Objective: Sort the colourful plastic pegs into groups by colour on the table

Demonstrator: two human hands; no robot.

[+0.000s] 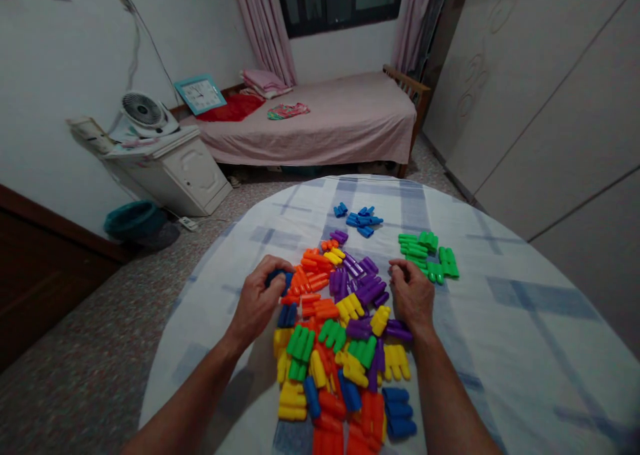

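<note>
Room: a bed (350, 131) with a pink sheet stands below a dark-framed window (340, 5); at left, a small white cabinet (193, 178) carries a fan (145, 113). A round desk (510, 348), covered with a white and blue checked cloth, fills the foreground.

Main pile: colored plastic blocks (333, 335) lie heaped between the two forearms and run to the lower edge of the view. Orange blocks (309, 280) sit mostly on the left of its far part, purple blocks (373, 289) on the right; the near part mixes yellow, green, blue and orange. Many pieces show side-by-side tubes, lying in varied directions.

Separate groups: blue blocks (364, 220) on the cloth beyond the pile; green blocks (425, 255) to the right, just beyond the right hand.

Left hand (261, 293): at the pile's left side, beside the orange pieces. Fingers closed around a dark blue block (281, 281), partly hidden by them.

Right hand (413, 293): at the pile's right side, between the purple pieces and the green group. Fingers curled, thumb and index tips close together; cannot tell whether anything is held, as the palm is turned from view.
</note>
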